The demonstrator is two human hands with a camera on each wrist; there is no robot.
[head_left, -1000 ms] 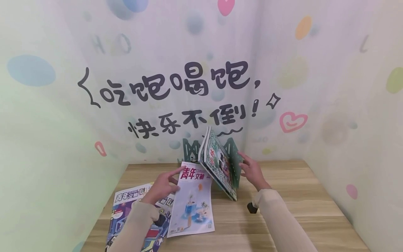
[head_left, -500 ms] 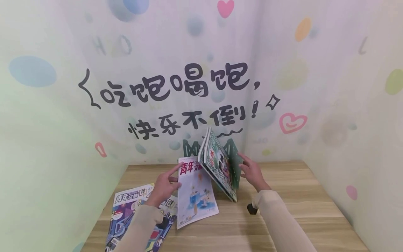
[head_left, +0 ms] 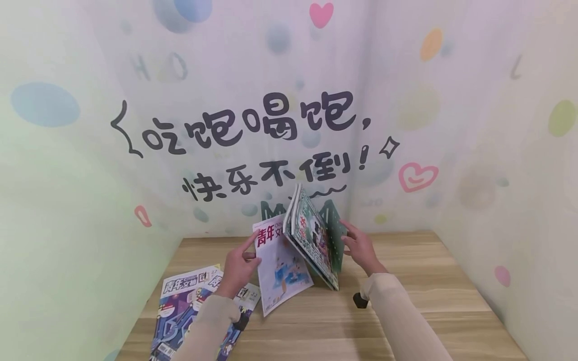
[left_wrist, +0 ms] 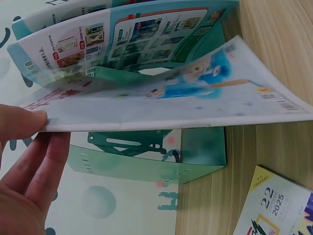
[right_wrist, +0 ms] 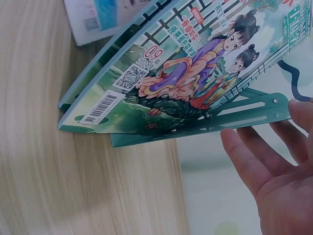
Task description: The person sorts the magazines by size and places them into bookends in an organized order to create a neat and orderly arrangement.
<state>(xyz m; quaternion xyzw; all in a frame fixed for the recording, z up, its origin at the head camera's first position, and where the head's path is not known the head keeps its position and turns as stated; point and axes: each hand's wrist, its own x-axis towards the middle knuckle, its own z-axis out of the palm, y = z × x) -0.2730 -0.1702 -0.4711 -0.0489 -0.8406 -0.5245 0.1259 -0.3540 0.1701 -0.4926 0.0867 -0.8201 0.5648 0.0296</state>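
My left hand (head_left: 238, 268) pinches the left edge of a white magazine (head_left: 280, 271) with a beach picture, thumb on one side and fingers on the other. The magazine is tilted up, with its top corner behind the standing green-covered magazines (head_left: 316, 238). Those lean to one side within a green metal bookend (left_wrist: 146, 164), which is partly hidden behind them. In the right wrist view, my right hand (right_wrist: 279, 161) grips the bookend's right side plate (right_wrist: 244, 115), thumb on the inner face and fingertips on the outer.
Overlapping purple-and-white magazines (head_left: 180, 311) lie flat at the left of the wooden table (head_left: 406, 301), partly under my left forearm. A printed wall (head_left: 226, 75) rises just behind the bookend, and side walls flank the table.
My left hand has shifted the white magazine back and slightly right, raising its lower end and bringing it closer to the bookend. My right hand stays on the side plate.
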